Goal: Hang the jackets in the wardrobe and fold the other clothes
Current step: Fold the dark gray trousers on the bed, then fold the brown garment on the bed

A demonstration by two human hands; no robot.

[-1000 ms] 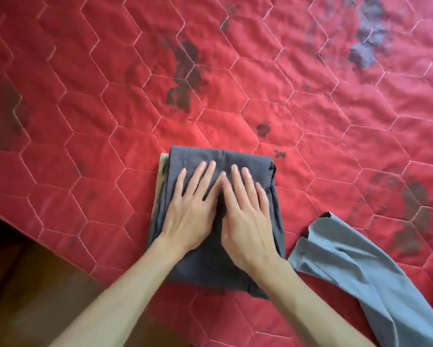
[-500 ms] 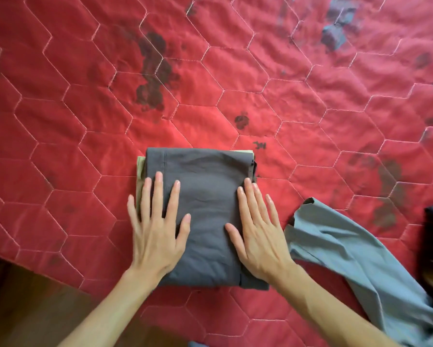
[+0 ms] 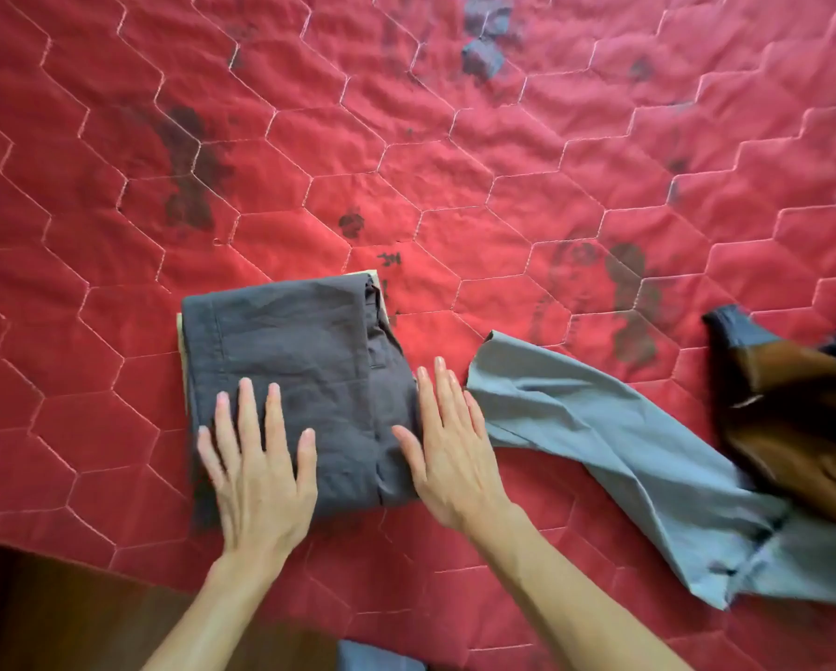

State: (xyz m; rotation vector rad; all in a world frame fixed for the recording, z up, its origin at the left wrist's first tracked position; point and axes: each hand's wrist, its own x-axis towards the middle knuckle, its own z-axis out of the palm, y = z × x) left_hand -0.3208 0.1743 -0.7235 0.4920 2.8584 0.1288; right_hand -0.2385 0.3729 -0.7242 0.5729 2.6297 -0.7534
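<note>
The hands have slid further apart across the folded dark grey trousers [image 3: 299, 351], and a brown and black jacket [image 3: 793, 404] has come into view far to the right of the right hand. The left hand [image 3: 256, 472] lies flat on the near left part of the trousers, fingers straight and spread, gripping nothing. The right hand [image 3: 449, 457], also flat and empty, rests along their right edge, thumb on the cloth. A pale yellow-green garment [image 3: 179, 331] peeks out beneath the trousers. An unfolded grey-blue garment [image 3: 624, 452] lies just right of the right hand on the red quilted bedspread [image 3: 503, 186].
</note>
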